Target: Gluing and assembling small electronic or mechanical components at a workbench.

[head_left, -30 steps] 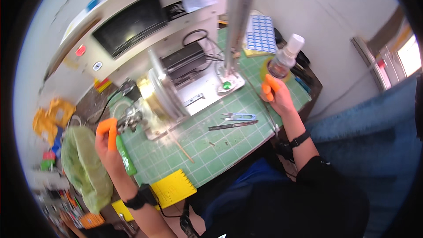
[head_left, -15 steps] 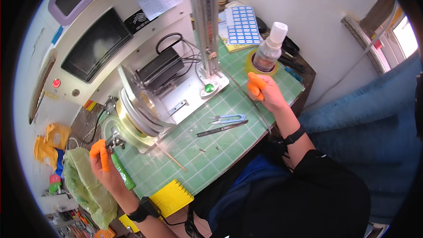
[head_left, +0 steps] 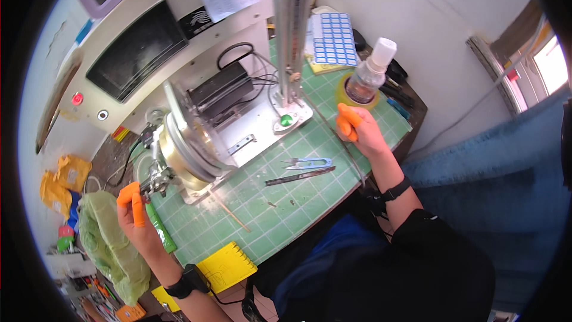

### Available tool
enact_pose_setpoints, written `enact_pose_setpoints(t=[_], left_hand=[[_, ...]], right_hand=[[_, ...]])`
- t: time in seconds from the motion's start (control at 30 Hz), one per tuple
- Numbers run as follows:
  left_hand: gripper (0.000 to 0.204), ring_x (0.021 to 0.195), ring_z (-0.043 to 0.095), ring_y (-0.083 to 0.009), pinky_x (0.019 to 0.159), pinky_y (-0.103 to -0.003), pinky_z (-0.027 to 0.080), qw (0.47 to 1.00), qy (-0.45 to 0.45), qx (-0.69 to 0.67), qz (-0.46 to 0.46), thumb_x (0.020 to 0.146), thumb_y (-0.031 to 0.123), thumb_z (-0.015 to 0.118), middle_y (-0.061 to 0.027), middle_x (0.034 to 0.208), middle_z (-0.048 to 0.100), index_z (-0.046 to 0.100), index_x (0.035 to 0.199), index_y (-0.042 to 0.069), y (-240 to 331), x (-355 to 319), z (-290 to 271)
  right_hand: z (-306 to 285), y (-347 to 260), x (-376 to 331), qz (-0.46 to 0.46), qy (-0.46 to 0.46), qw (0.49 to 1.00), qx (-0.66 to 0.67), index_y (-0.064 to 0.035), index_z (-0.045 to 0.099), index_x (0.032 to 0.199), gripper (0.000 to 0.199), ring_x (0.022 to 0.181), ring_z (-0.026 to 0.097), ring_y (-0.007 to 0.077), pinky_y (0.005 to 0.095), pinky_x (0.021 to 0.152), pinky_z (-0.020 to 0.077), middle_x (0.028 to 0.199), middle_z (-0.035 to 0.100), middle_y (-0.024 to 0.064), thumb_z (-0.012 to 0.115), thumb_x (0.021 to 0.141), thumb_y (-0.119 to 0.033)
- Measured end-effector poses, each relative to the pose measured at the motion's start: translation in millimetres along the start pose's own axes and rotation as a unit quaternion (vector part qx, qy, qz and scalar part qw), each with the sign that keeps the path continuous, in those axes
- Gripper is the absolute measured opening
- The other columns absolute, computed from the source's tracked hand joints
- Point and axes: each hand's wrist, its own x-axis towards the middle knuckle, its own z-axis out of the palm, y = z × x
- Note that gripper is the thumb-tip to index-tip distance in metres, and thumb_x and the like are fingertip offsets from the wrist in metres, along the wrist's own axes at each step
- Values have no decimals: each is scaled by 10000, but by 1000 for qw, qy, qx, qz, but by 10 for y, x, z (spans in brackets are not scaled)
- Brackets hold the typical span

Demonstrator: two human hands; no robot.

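1. Head cam: left hand [head_left: 134, 220] is right beside the metal fitting [head_left: 158, 180] at the left end of the big wheel [head_left: 182, 154]. Orange-capped fingers are curled in; can't tell if they're pinching anything or even touching it.
2. Right hand [head_left: 364, 134] is just below the bottle [head_left: 370, 73], orange-capped fingers bunched close. Can't tell if something's in there.
3. My guess: fitting's rigid, fairly heavy, maybe slick, so I'd grab its outer end, clear of the wheel.
4. Bottle's probably light and a bit squeezy; hold it round the middle. White cap, dark reddish stuff low down, standing in a yellow ring [head_left: 340, 90].
5. Floppy green bag [head_left: 113, 247] at left: can't make out what's inside.
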Motion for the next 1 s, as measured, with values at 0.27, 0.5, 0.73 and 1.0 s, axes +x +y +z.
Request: enact_pose_setpoints(t=[0.27, 0.5, 0.73, 1.0], left_hand=[[153, 964, 587, -110, 871, -254, 461, 1000, 18, -4, -4, 1034, 45, 591, -65, 1175, 649, 650, 1159, -20, -37, 13, 23], [234, 1071, 601, -124, 922, -268, 471, 1000, -27, -4, 8, 1031, 73, 587, -76, 1261, 635, 637, 1245, -8, -101, 24, -68], [220, 1010, 623, -133, 871, -282, 492, 999, 20, 38, 0, 996, 89, 653, -71, 1203, 670, 671, 1192, -8, 34, -46, -2], [181, 942, 620, -108, 838, -259, 484, 999, -12, -37, 4, 975, 48, 669, -53, 1152, 696, 689, 1147, -3, 185, -27, 133]], right_hand=[[-39, -15, 0, 13, -5, 1000, -11, -81, 570, 697, 483, 503, 371, 45, 229, 470, 268, 623, 502, -29, 549, 1079, -375], [-58, -30, 6, 7, -2, 1000, -4, -77, 581, 712, 474, 507, 383, 47, 226, 475, 271, 634, 509, -29, 551, 1078, -376], [-53, 135, 10, -3, 32, 999, -14, -81, 613, 860, 313, 535, 421, 59, 243, 479, 302, 664, 505, -35, 564, 1069, -309], [-33, -19, -52, -8, 25, 999, -23, -88, 524, 838, 380, 487, 317, 75, 265, 485, 222, 612, 392, -43, 452, 1108, -346]])
